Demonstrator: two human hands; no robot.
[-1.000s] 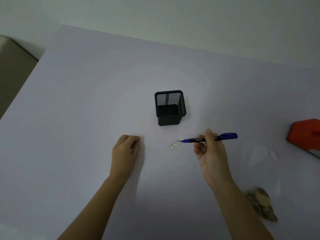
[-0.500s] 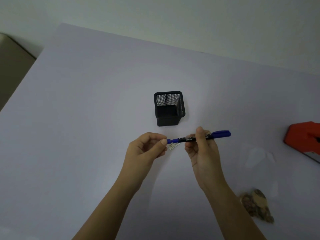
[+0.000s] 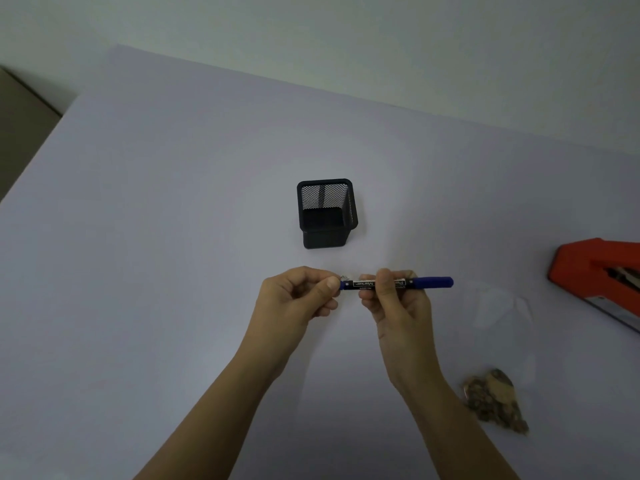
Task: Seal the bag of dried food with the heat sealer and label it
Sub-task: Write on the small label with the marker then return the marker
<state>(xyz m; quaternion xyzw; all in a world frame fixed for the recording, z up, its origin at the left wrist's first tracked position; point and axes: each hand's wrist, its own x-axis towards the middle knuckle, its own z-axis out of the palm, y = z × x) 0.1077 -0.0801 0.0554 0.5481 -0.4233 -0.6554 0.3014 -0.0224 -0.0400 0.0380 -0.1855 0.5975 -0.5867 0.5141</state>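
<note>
My right hand (image 3: 391, 299) grips the barrel of a blue marker (image 3: 431, 282) held level above the table. My left hand (image 3: 298, 296) pinches the marker's left end, where the cap sits. A small white label (image 3: 345, 277) lies on the table behind the marker, mostly hidden by my fingers. The clear bag of dried food (image 3: 495, 400) lies flat at the lower right, its brown contents bunched at the near end. The orange heat sealer (image 3: 595, 271) sits at the right edge, partly cut off.
A black mesh pen holder (image 3: 325, 213) stands just beyond my hands, with nothing visible inside. The pale table (image 3: 138, 271) extends wide to the left and back, ending at a wall. A brown surface shows past the far left edge.
My left hand rose from the table, came right and took hold of the marker's left end. The marker now covers most of the label.
</note>
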